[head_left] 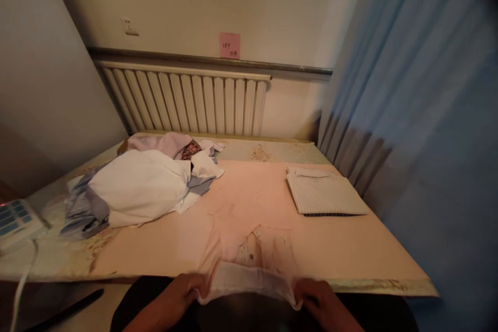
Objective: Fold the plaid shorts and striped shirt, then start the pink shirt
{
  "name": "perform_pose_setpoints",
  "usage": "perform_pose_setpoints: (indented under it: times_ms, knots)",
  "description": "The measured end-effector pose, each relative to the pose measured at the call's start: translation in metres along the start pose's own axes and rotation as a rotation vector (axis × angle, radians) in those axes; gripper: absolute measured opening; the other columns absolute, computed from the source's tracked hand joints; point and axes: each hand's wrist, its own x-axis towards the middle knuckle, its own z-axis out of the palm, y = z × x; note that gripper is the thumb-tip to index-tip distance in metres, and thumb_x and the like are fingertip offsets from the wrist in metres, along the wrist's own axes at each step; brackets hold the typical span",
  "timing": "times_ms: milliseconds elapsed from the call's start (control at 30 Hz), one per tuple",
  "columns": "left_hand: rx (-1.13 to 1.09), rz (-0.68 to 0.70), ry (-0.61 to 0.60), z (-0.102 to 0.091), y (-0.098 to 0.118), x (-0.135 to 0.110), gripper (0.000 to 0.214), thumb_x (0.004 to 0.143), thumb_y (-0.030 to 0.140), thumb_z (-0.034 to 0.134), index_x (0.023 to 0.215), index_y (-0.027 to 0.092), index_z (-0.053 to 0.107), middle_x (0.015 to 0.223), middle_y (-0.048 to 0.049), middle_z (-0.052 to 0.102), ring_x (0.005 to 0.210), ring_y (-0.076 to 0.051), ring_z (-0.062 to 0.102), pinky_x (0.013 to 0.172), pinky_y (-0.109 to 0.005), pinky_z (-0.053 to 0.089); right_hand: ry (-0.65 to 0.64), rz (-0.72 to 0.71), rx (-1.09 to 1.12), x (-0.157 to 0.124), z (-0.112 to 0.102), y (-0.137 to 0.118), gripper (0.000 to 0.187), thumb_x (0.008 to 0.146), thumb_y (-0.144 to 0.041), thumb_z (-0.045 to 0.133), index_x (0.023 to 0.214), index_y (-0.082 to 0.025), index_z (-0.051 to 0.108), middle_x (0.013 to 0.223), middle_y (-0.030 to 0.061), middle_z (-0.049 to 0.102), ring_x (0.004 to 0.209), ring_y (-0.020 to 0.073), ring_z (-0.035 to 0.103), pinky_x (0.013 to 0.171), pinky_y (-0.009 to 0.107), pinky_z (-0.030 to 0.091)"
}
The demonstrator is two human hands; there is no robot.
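Observation:
A pale pink garment lies spread flat over the table, its lower hem hanging off the near edge. My left hand is closed on the left corner of that hem. The hem's right corner is pinched in my right hand, which is also closed. Both hands sit just below the table's front edge, with the hem stretched between them.
A heap of white, grey and lilac clothes lies at the table's left. A folded striped garment rests at the right. A white device with blue keys sits far left. A radiator stands behind, a blue curtain at the right.

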Motion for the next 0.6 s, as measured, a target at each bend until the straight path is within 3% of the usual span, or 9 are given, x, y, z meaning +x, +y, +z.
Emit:
perform_pose_setpoints:
  times_ms: [133, 300, 433, 600]
  knots:
    - [0.094, -0.003, -0.008, 0.028, -0.013, -0.002, 0.015, 0.08, 0.019, 0.043, 0.071, 0.02, 0.055, 0.078, 0.0013, 0.061, 0.078, -0.016, 0.054, 0.071, -0.025, 0.036, 0.029, 0.03, -0.144, -0.012, 0.019, 0.02, 0.015, 0.076, -0.031, 0.053, 0.067, -0.028, 0.065, 0.077, 0.002, 0.067, 0.079, 0.0213, 0.061, 0.076, 0.029, 0.048]
    - [0.143, -0.1, 0.121, 0.037, -0.019, 0.007, 0.014, 0.078, 0.019, 0.045, 0.084, 0.021, 0.058, 0.086, -0.0002, 0.064, 0.085, -0.018, 0.057, 0.075, -0.026, 0.038, 0.086, 0.026, -0.216, -0.021, 0.029, 0.04, 0.016, 0.078, -0.031, 0.052, 0.069, -0.029, 0.065, 0.073, 0.0011, 0.065, 0.073, 0.0208, 0.06, 0.07, 0.028, 0.048]
    - [0.115, -0.129, 0.289, 0.038, -0.014, 0.018, 0.019, 0.084, 0.023, 0.039, 0.081, 0.021, 0.057, 0.08, -0.0012, 0.064, 0.078, -0.017, 0.059, 0.073, -0.027, 0.041, 0.133, -0.039, -0.213, -0.021, 0.027, 0.045, 0.024, 0.082, -0.027, 0.043, 0.079, -0.025, 0.067, 0.078, 0.0017, 0.067, 0.074, 0.0178, 0.06, 0.071, 0.026, 0.048]
    - [0.118, -0.115, 0.575, 0.046, -0.013, 0.027, 0.027, 0.088, 0.033, 0.036, 0.096, 0.021, 0.059, 0.097, -0.0055, 0.066, 0.092, -0.02, 0.061, 0.086, -0.032, 0.044, 0.259, -0.059, -0.201, -0.01, 0.025, 0.037, 0.03, 0.088, -0.027, 0.038, 0.095, -0.021, 0.067, 0.092, 0.0062, 0.069, 0.085, 0.0185, 0.063, 0.079, 0.029, 0.049]
